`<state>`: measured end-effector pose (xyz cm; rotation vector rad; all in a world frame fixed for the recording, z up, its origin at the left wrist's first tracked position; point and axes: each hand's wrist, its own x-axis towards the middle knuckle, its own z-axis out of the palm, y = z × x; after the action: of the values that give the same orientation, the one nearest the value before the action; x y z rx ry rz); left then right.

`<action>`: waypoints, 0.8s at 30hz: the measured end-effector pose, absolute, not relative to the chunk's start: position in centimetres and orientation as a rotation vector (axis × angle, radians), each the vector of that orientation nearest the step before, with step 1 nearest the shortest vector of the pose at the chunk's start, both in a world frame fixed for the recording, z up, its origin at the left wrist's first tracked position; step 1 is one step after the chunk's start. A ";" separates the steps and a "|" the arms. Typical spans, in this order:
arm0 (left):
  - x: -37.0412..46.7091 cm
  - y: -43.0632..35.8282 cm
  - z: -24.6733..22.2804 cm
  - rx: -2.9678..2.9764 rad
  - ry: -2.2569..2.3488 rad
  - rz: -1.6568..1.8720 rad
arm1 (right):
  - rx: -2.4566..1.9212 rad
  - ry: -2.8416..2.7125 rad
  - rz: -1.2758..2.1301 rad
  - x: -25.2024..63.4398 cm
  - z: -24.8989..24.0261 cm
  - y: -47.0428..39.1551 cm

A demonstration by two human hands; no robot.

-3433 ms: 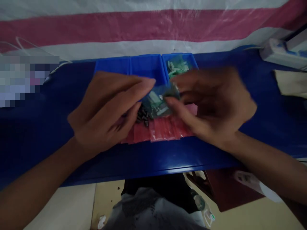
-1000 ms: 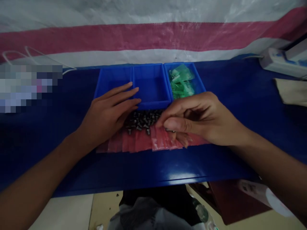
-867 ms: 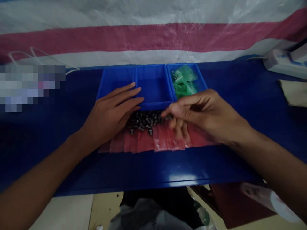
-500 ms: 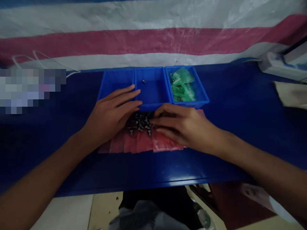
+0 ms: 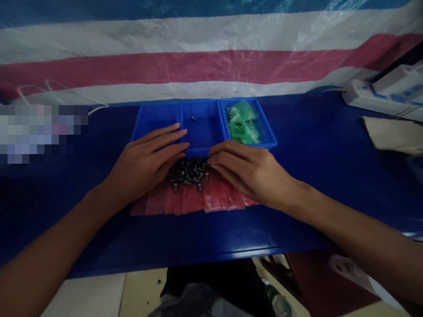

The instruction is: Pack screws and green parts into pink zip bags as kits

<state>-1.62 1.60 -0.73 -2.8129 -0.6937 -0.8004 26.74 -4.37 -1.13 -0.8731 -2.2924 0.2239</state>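
Observation:
A pile of small dark screws lies on a fanned row of red plastic bags, just in front of the blue bins. My left hand is open, its fingers stretched out over the front edge of the left blue bin and beside the screws. At the pile's right side, the fingertips of my right hand are pinched together on what looks like a screw, mostly hidden by the fingers. One screw lies inside the middle blue bin.
The right blue bin holds green plastic bags. White power strips and a beige flat piece are on the right of the blue table. A white cable runs at the left. Behind hangs a striped sheet.
The fingers of my right hand have closed together at the pile's right edge. My left hand stays spread in about the same place. The whole view has shifted slightly.

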 end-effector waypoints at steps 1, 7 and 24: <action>-1.6 1.6 -0.8 -2.817 -0.698 -0.799 | -0.884 -2.152 0.408 26.7 -0.7 -4.6; -1.6 1.7 -0.7 -2.779 -0.659 -0.799 | -0.820 -1.463 1.510 26.7 1.3 -4.8; -1.6 1.3 -0.9 -2.810 -0.709 -0.808 | -0.740 -2.538 0.015 26.7 -1.8 -4.3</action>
<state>-1.61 1.28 -0.88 -2.8098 -0.7093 -0.8079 26.67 -4.31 -1.84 -0.7397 -2.5382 0.0148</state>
